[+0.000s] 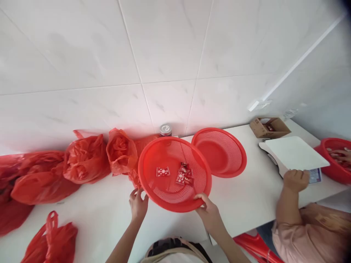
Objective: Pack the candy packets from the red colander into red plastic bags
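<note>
A round red basket [175,209] is tilted above the white table in the middle of the view. Several small red-and-white wrapped packets [181,178] lie in it. My right hand [208,212] grips its lower right rim, thumb on the inside. At the lower left rim is my left hand [139,204], its fingers curled near a piece of red plastic bag; what they pinch, if anything, is too small to tell. Another red basket [215,155], with nothing in it, rests behind to the right.
Filled red plastic bags [86,159] line the wall on the left, with another [59,241] nearer. A can [165,129] stands by the wall. To the right are a cardboard box [270,128], a scale [297,151], a red tub [326,166] and a seated person [307,233].
</note>
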Motion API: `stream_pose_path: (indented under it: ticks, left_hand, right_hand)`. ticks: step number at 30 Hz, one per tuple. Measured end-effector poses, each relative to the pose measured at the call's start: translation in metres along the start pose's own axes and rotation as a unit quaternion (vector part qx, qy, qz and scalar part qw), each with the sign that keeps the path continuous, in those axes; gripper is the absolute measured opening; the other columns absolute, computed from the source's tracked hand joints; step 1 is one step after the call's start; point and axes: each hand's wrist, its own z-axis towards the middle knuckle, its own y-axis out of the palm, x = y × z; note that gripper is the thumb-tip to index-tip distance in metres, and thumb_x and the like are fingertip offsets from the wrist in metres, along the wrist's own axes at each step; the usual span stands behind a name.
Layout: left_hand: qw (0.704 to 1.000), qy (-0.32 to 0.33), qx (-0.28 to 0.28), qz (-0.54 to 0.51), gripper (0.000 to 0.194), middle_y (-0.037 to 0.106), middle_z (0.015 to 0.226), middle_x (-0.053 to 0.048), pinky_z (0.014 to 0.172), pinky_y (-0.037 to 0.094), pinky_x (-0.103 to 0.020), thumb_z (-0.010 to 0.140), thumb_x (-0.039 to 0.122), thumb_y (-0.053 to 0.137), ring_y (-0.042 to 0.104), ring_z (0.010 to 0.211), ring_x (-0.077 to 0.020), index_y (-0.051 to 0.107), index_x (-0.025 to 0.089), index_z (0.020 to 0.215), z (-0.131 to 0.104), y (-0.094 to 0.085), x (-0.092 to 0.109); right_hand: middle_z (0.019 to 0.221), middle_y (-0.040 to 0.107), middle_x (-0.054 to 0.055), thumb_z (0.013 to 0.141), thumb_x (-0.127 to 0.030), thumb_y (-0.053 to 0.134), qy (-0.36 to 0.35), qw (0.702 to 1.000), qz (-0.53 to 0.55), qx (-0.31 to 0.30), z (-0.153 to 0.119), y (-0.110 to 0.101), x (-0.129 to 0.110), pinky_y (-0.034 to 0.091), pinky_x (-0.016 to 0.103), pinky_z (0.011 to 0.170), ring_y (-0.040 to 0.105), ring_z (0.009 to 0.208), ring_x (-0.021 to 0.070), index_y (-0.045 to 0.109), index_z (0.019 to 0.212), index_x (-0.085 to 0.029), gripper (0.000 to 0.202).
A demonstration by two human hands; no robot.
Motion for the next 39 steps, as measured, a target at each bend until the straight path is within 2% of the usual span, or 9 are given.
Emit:
stream_pose_path:
  ticks: [3, 6, 10, 14, 18, 23, 28, 32, 39]
  left_hand:
    - [1.000, -0.006, 0.003, 0.001, 0.024, 0.043, 0.143, -0.014, 0.113, 0.024, -0.052, 0.085, 0.019, 0.059, 0.032, 0.140, -0.0321, 0.064, 0.021, 0.109, 0.005, 0.010, -0.007]
    - [1.000, 0.015, -0.015, -0.016, 0.030, 0.046, 0.142, -0.010, 0.113, 0.027, -0.047, 0.081, 0.023, 0.064, 0.038, 0.137, -0.0295, 0.063, 0.025, 0.110, 0.009, 0.020, -0.005]
    - [0.999, 0.032, -0.019, -0.040, 0.038, 0.056, 0.133, -0.015, 0.105, 0.037, -0.043, 0.079, 0.024, 0.063, 0.048, 0.129, -0.0301, 0.060, 0.019, 0.117, 0.014, 0.023, 0.001]
    - [0.997, 0.062, -0.001, -0.055, 0.035, 0.061, 0.125, -0.013, 0.099, 0.042, -0.040, 0.084, 0.025, 0.055, 0.055, 0.119, -0.0276, 0.059, 0.019, 0.119, 0.010, 0.013, 0.006]
    - [0.994, 0.083, 0.037, -0.056, 0.035, 0.060, 0.123, -0.009, 0.098, 0.043, -0.035, 0.087, 0.032, 0.052, 0.055, 0.117, -0.0239, 0.058, 0.024, 0.121, 0.002, -0.006, 0.009]
    - [0.994, 0.011, 0.105, -0.029, 0.036, 0.045, 0.138, -0.015, 0.102, 0.036, -0.051, 0.087, 0.033, 0.052, 0.042, 0.128, -0.0347, 0.058, 0.023, 0.121, 0.006, -0.015, 0.004]
    - [0.996, -0.001, 0.084, -0.038, 0.032, 0.056, 0.135, -0.011, 0.105, 0.031, -0.056, 0.078, 0.025, 0.063, 0.044, 0.128, -0.0354, 0.065, 0.025, 0.110, 0.019, -0.020, 0.003]
    - [0.990, 0.033, 0.106, -0.092, 0.032, 0.060, 0.131, -0.013, 0.108, 0.031, -0.050, 0.080, 0.024, 0.058, 0.047, 0.128, -0.0328, 0.065, 0.021, 0.112, 0.025, -0.043, 0.017]
    - [0.952, 0.120, 0.112, -0.258, 0.033, 0.073, 0.101, -0.008, 0.089, 0.050, -0.032, 0.084, 0.039, 0.058, 0.068, 0.096, -0.0206, 0.065, 0.018, 0.109, 0.011, -0.114, 0.071]
  right_hand:
    - [0.080, 0.065, -0.001, 0.077, -0.029, 0.052, -0.016, 0.996, -0.076, 0.038, 0.013, -0.010, 0.009, 0.045, 0.027, 0.059, 0.056, 0.060, 0.0160, 0.059, 0.095, -0.024, 0.020]
    - [0.097, 0.068, 0.002, 0.080, -0.037, 0.051, -0.011, 0.987, -0.135, 0.090, 0.021, -0.018, 0.027, 0.049, 0.031, 0.070, 0.065, 0.079, 0.0212, 0.056, 0.101, -0.025, 0.024]
    - [0.109, 0.067, 0.007, 0.082, -0.043, 0.048, 0.047, 0.969, -0.207, 0.129, 0.025, -0.023, 0.057, 0.049, 0.037, 0.076, 0.066, 0.096, 0.0276, 0.051, 0.116, -0.026, 0.038]
    - [0.086, 0.071, 0.006, 0.084, -0.042, 0.047, 0.081, 0.978, -0.187, 0.036, 0.022, -0.019, 0.070, 0.048, 0.037, 0.074, 0.069, 0.085, 0.0272, 0.041, 0.135, -0.022, 0.055]
    - [0.076, 0.068, 0.000, 0.087, -0.041, 0.044, 0.056, 0.983, -0.152, -0.083, 0.017, -0.003, 0.056, 0.048, 0.035, 0.073, 0.068, 0.072, 0.0221, 0.036, 0.140, -0.022, 0.057]
    - [0.087, 0.069, 0.002, 0.089, -0.042, 0.044, -0.009, 0.981, -0.147, -0.123, 0.015, 0.022, 0.026, 0.047, 0.035, 0.078, 0.067, 0.083, 0.0212, 0.045, 0.132, -0.022, 0.047]
    - [0.099, 0.069, 0.005, 0.090, -0.042, 0.044, -0.051, 0.975, -0.164, -0.139, 0.018, 0.030, 0.009, 0.047, 0.034, 0.079, 0.065, 0.087, 0.0205, 0.049, 0.128, -0.022, 0.044]
    - [0.098, 0.068, 0.005, 0.090, -0.043, 0.044, -0.051, 0.977, -0.164, -0.129, 0.017, 0.027, 0.007, 0.047, 0.034, 0.078, 0.064, 0.086, 0.0203, 0.050, 0.127, -0.022, 0.042]
    - [0.094, 0.068, 0.005, 0.089, -0.044, 0.048, -0.059, 0.982, -0.140, -0.109, 0.015, 0.026, 0.011, 0.049, 0.035, 0.076, 0.065, 0.083, 0.0209, 0.056, 0.119, -0.024, 0.037]
